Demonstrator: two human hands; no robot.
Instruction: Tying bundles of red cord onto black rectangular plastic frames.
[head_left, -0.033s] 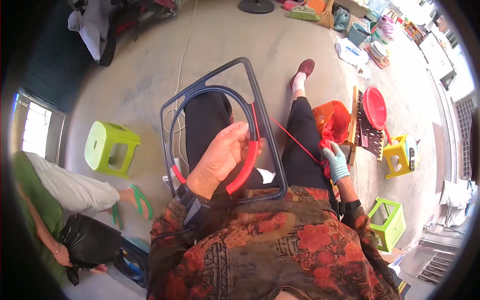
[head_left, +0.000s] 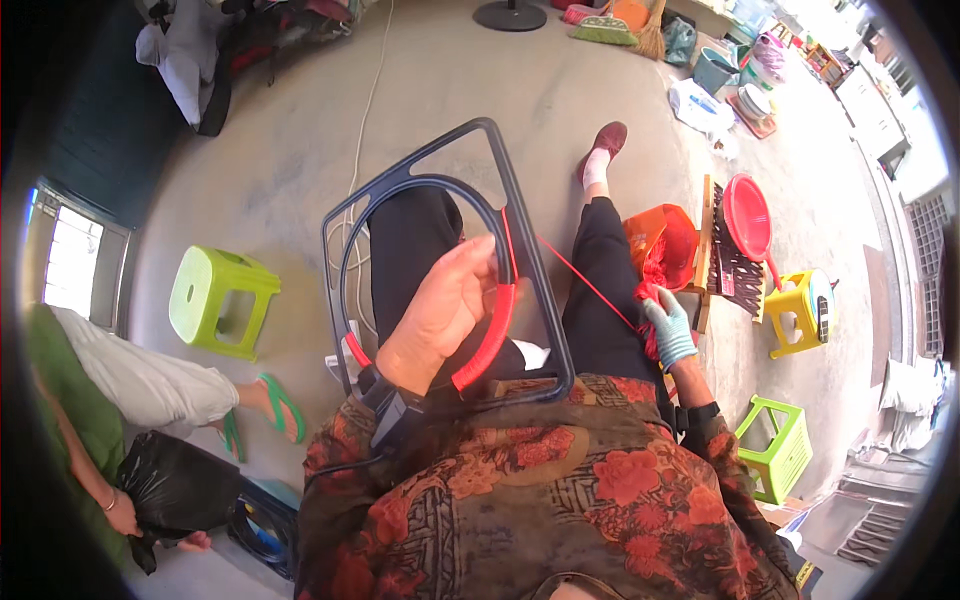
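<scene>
Red cord around a dark ring, its loose bundle in a gloved hand

We see the dark plastic frame (head_left: 530,250) above the person's lap, mostly over the left leg, with a round ring (head_left: 428,181) set inside it. A close red winding (head_left: 497,340) covers the ring's lower right, and a shorter red patch shows at its lower left. The bare left hand (head_left: 445,305) curls its fingers around the ring at the winding's upper end; some tips are hidden, so we cannot tell whether they also pinch the cord.

The right hand (head_left: 672,328), in a pale green glove, has its fingers closed on a red cord bundle (head_left: 650,292) beside the right thigh. A straight red strand (head_left: 590,280) runs between frame and bundle. Just beyond, we find an orange-red bag (head_left: 647,228) with more red cord inside. At left, a co-worker's hand (head_left: 124,514) is beside a black plastic bag (head_left: 190,485).
</scene>
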